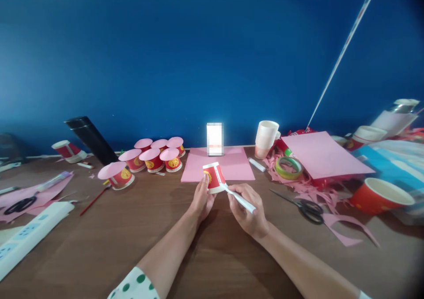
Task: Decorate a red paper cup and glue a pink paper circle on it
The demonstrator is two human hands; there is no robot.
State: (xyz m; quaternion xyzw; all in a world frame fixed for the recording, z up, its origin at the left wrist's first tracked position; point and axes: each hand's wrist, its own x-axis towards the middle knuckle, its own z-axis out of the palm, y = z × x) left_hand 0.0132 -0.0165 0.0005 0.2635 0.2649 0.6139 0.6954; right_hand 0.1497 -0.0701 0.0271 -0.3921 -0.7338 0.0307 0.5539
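My left hand (200,198) is wrapped round a small red and white paper cup (215,178) with a yellow emblem, held tilted above the table. In my right hand (249,210) is a slim white pen (242,202), its tip against or very close to the cup's lower right side. A short white cylinder (257,164), perhaps a cap, lies beyond that hand. Pink paper sheets (236,164) lie flat behind the cup. To the left stand several similar cups topped with pink paper discs (151,154). Whether the pen has left a mark cannot be seen.
Black-handled scissors (310,210) lie to the right among pink scraps (342,230), near a tape roll (289,167). Stacked white cups (266,136) and an orange cup (380,196) stand there too. On the left are a power strip (33,235), a paintbrush (94,199) and a black flask (92,140).
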